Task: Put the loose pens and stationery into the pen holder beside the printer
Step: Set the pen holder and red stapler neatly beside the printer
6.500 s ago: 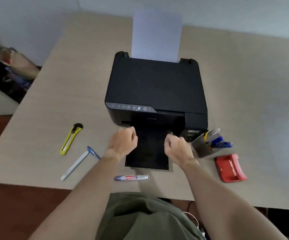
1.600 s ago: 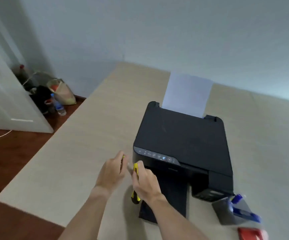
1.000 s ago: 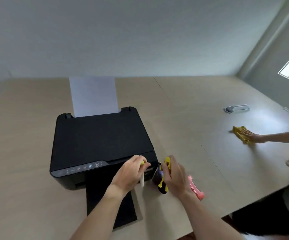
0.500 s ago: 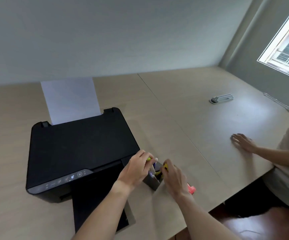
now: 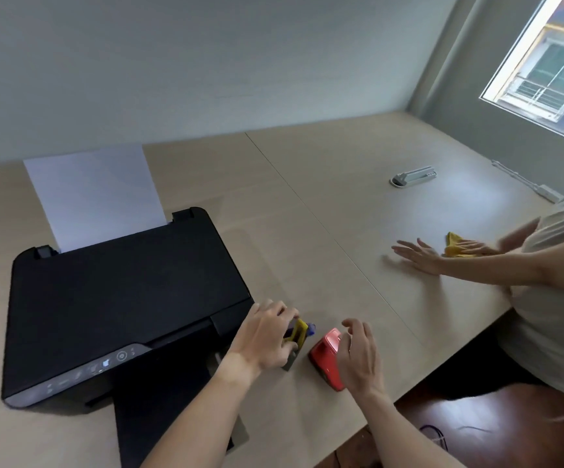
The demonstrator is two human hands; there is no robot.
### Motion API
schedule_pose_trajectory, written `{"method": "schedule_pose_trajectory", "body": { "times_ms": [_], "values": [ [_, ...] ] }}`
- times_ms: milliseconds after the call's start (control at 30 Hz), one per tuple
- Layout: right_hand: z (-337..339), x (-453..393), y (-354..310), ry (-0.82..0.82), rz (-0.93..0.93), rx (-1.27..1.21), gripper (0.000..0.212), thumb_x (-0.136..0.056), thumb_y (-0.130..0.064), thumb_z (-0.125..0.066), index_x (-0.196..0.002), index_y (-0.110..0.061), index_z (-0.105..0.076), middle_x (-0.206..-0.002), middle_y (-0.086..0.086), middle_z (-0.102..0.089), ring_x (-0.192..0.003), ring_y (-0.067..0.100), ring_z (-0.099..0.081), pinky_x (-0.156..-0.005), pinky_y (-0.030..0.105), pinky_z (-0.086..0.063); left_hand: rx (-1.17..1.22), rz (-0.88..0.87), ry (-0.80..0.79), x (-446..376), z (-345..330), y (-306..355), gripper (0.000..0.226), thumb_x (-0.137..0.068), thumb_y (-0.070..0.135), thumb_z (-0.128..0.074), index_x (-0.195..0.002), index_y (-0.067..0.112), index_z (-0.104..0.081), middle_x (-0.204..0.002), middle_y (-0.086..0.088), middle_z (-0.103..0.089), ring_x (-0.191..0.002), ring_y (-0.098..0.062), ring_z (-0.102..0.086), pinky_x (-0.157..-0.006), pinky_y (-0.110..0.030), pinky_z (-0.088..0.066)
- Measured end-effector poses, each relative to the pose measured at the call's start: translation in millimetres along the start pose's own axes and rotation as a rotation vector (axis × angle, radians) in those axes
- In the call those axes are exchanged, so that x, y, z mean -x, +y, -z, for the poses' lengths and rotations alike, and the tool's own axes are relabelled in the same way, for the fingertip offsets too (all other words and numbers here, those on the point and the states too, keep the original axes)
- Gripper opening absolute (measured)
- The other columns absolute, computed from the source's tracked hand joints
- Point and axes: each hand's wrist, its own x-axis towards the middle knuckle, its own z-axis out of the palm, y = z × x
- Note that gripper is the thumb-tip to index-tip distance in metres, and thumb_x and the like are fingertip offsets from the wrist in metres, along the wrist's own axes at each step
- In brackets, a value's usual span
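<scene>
The grey pen holder [image 5: 291, 362] stands on the table at the printer's [image 5: 121, 298] front right corner. A yellow utility knife [image 5: 299, 334] and a blue pen cap [image 5: 311, 329] stick up out of it. My left hand [image 5: 265, 337] lies over the holder's top with its fingers curled onto the contents; what is under the palm is hidden. To the right, my right hand [image 5: 358, 358] hovers with fingers spread and nothing in it, partly over a red stapler-like object [image 5: 324, 356] that lies beside the holder.
White paper [image 5: 94, 194] stands in the printer's rear tray. Another person's hands [image 5: 422, 256] rest on the table to the right, next to a yellow cloth [image 5: 453, 246]. A white device [image 5: 414, 176] lies farther back. The table edge runs close on the right.
The yellow knife has left my right hand and now stands in the holder. My right hand has opened and moved right, over the red object. My left hand has come down onto the holder.
</scene>
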Motion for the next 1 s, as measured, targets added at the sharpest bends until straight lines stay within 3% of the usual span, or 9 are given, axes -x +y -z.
{"method": "schedule_pose_trajectory", "body": {
  "times_ms": [100,200,333,500,600,733,867,1000],
  "values": [
    [2.1,7.3,18.3,0.004,-0.084,0.059,0.021,-0.094,-0.009,-0.046,-0.110,-0.014,-0.058,-0.112,0.004,-0.056,-0.085,0.026,-0.061,-0.070,0.037,-0.045,-0.123,-0.019,-0.041,-5.2,-3.4,-0.4,0.069,-0.070,0.049,-0.064,-0.132,0.026,-0.045,-0.123,0.004,-0.052,-0.116,-0.021,-0.047,-0.100,-0.032,-0.036],
    [-0.9,20.6,33.4,-0.030,-0.106,0.150,0.020,-0.095,-0.014,-0.047,-0.111,-0.016,-0.058,-0.110,0.003,-0.055,-0.083,0.029,-0.062,-0.067,0.035,-0.042,-0.248,-0.051,-0.124,-15.8,-7.4,0.4,0.076,-0.066,0.044,-0.066,-0.134,0.021,-0.041,-0.127,-0.001,-0.048,-0.118,-0.024,-0.045,-0.102,-0.035,-0.035],
    [-11.2,36.2,43.0,-0.037,-0.096,0.217,0.017,-0.091,-0.014,-0.054,-0.108,-0.014,-0.058,-0.106,0.004,-0.055,-0.078,0.032,-0.063,-0.064,0.035,-0.044,-0.400,-0.044,-0.250,-32.6,-10.4,9.9,0.062,-0.066,0.025,-0.067,-0.123,0.017,-0.046,-0.118,-0.006,-0.052,-0.108,-0.026,-0.048,-0.095,-0.036,-0.037],
    [-24.2,42.0,50.0,-0.030,-0.099,0.247,0.023,-0.084,-0.014,-0.061,-0.107,-0.012,-0.058,-0.112,0.008,-0.054,-0.096,0.031,-0.057,-0.086,0.043,-0.048,-0.539,-0.061,-0.377,-52.1,-13.7,21.8,0.048,-0.083,0.015,-0.066,-0.127,0.014,-0.049,-0.128,-0.010,-0.053,-0.119,-0.030,-0.049,-0.100,-0.037,-0.035],
    [-27.1,43.4,48.6,-0.007,-0.093,0.270,0.029,-0.082,-0.023,-0.051,-0.109,-0.015,-0.059,-0.117,0.008,-0.054,-0.102,0.030,-0.055,-0.092,0.044,-0.047,-0.578,-0.078,-0.465,-57.1,-19.9,23.6,0.040,-0.095,0.016,-0.054,-0.135,0.014,-0.046,-0.136,-0.012,-0.051,-0.128,-0.031,-0.043,-0.104,-0.038,-0.032],
    [-30.4,38.1,47.7,0.031,-0.057,0.338,0.044,-0.084,-0.034,-0.035,-0.113,-0.015,-0.062,-0.118,0.009,-0.059,-0.105,0.025,-0.052,-0.090,0.044,-0.048,-0.572,-0.110,-0.479,-61.3,-24.2,20.6,0.038,-0.095,0.015,-0.053,-0.133,0.011,-0.047,-0.134,-0.013,-0.054,-0.126,-0.031,-0.045,-0.103,-0.039,-0.031],
    [-35.5,33.8,47.0,0.046,-0.029,0.369,0.041,-0.088,-0.033,-0.035,-0.110,-0.016,-0.064,-0.109,0.006,-0.064,-0.102,0.023,-0.051,-0.084,0.043,-0.050,-0.535,-0.097,-0.478,-67.4,-27.5,12.7,0.049,-0.083,0.016,-0.068,-0.128,0.014,-0.049,-0.127,-0.009,-0.058,-0.121,-0.028,-0.048,-0.099,-0.037,-0.033],
    [-37.9,29.1,49.4,0.059,0.023,0.353,0.037,-0.088,-0.029,-0.037,-0.109,-0.017,-0.065,-0.104,0.004,-0.064,-0.099,0.022,-0.048,-0.080,0.041,-0.051,-0.514,-0.033,-0.438,-75.7,-33.4,4.3,0.049,-0.080,0.025,-0.070,-0.124,0.012,-0.050,-0.122,-0.009,-0.059,-0.116,-0.028,-0.050,-0.097,-0.036,-0.034]
  ]
}}
